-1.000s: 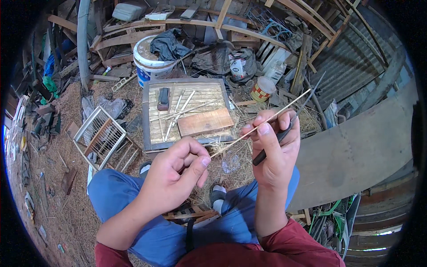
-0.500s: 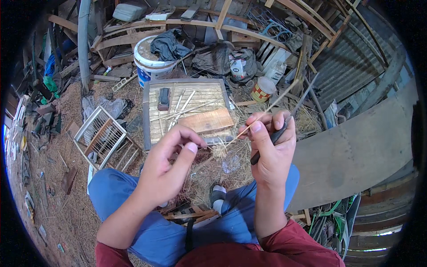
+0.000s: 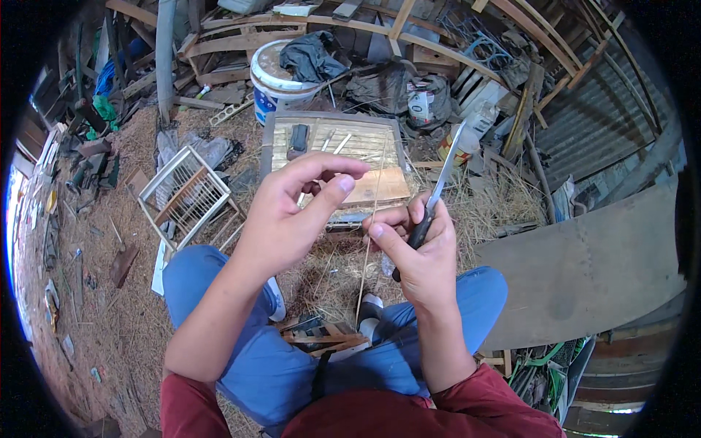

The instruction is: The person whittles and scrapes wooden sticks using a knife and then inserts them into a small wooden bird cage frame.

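My right hand (image 3: 427,266) is closed around the black handle of a knife (image 3: 446,168), whose blade points up and away. Between its thumb and index finger it also pinches a long thin wooden strip (image 3: 365,274), held nearly upright with its lower end near my feet. To the left of the strip, my left hand (image 3: 288,215) hangs in the air, thumb and index finger apart, nothing visible in it. Beyond both hands stands a low slatted table (image 3: 269,146). A flat wooden board (image 3: 387,186), a dark block (image 3: 299,137) and several pale strips (image 3: 342,144) lie on it.
A white-framed barred cage (image 3: 191,191) lies left of the table on the shavings-strewn floor. Behind the table are a white bucket (image 3: 264,80) with dark plastic on it and a round can (image 3: 467,150). A large brown sheet (image 3: 584,266) stretches along my right.
The strip has swung from slanting up to the right to nearly upright. My right hand has moved left and lower, with the knife blade now upright. My left hand has risen and opened wider.
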### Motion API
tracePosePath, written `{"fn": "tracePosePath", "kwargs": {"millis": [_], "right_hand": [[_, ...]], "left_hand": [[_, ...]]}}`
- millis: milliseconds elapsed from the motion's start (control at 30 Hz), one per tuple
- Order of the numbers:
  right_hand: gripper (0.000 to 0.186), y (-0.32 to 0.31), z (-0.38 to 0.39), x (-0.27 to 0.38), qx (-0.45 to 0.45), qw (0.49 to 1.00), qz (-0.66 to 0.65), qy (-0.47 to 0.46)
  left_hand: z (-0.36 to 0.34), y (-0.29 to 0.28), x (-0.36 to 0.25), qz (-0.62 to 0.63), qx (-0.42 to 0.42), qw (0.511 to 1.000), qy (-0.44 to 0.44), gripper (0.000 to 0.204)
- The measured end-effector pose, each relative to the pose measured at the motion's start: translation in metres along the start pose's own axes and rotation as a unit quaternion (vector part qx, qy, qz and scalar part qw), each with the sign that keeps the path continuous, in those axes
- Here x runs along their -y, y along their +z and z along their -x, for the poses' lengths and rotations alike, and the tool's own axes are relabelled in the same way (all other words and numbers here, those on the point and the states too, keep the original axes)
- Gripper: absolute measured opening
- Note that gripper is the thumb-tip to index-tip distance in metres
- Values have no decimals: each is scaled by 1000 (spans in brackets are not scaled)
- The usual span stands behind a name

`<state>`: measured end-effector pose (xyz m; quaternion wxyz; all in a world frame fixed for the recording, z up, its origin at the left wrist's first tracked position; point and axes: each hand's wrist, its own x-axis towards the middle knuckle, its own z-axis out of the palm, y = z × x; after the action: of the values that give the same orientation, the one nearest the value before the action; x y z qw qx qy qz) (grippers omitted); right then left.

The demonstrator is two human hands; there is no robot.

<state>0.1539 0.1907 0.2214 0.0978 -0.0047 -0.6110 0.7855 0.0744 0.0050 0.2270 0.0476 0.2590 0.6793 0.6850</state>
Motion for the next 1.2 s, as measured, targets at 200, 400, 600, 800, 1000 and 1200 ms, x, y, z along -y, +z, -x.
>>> {"fn": "tracePosePath", "kwargs": {"millis": [200, 400, 600, 800, 1000, 1200], "right_hand": [[40, 8, 1, 1, 12, 999, 20, 32], [41, 6, 0, -8, 7, 999, 21, 39], [40, 7, -5, -12, 9, 999, 2, 43], [39, -2, -12, -25, -11, 997, 70, -5], [43, -12, -15, -46, -6, 993, 109, -44], [42, -12, -18, -45, -29, 995, 89, -18]], "left_hand": [[-4, -1, -1, 40, 12, 999, -13, 24], [-7, -1, -1, 50, 23, 998, -36, 18], [-8, -3, 4, 121, 12, 992, -19, 14], [-15, -5, 10, 140, -29, 990, -12, 15], [-22, -7, 15, 150, -79, 985, 5, 16], [-25, -4, 20, 141, -90, 986, -3, 19]]}}
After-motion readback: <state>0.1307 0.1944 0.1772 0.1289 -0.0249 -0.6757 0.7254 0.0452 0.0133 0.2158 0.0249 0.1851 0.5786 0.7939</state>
